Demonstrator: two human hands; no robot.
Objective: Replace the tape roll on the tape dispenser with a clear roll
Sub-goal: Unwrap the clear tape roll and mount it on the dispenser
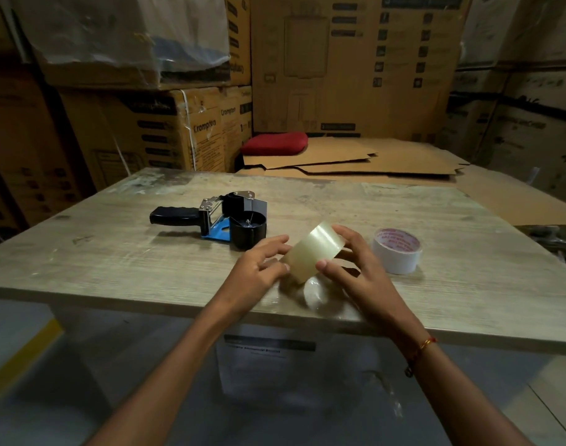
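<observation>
A person is holding a clear tape roll (317, 251) above the near part of a pale wooden table (114, 252), between both hands. The right hand (362, 272) is gripping the roll from the right, thumb across the near lower rim and fingers curling over the far top edge. The left hand (259, 268) is touching the roll's left side with its fingertips, the fingers loosely extended rather than clenched. The roll is tilting, its curved band facing up and toward the camera, and its core axis is running roughly from lower left to upper right; the open hole is hidden from view. Beneath it a glossy, transparent patch (320, 294) is lying on the tabletop; what it is cannot be told.

The tape dispenser (223, 217) is lying on its side further back and to the left, well apart from the hands. Its long axis is running left to right, the black handle pointing left and the black roll hub sitting at the right end, bare of any roll, with a blue side plate under it.

A white tape roll (399, 251) with red print on its core is standing flat on the table just beside the right hand. A red cushion (275, 143) and flattened cardboard sheets (355, 159) are lying beyond the table, in front of stacked cartons (165, 123).
</observation>
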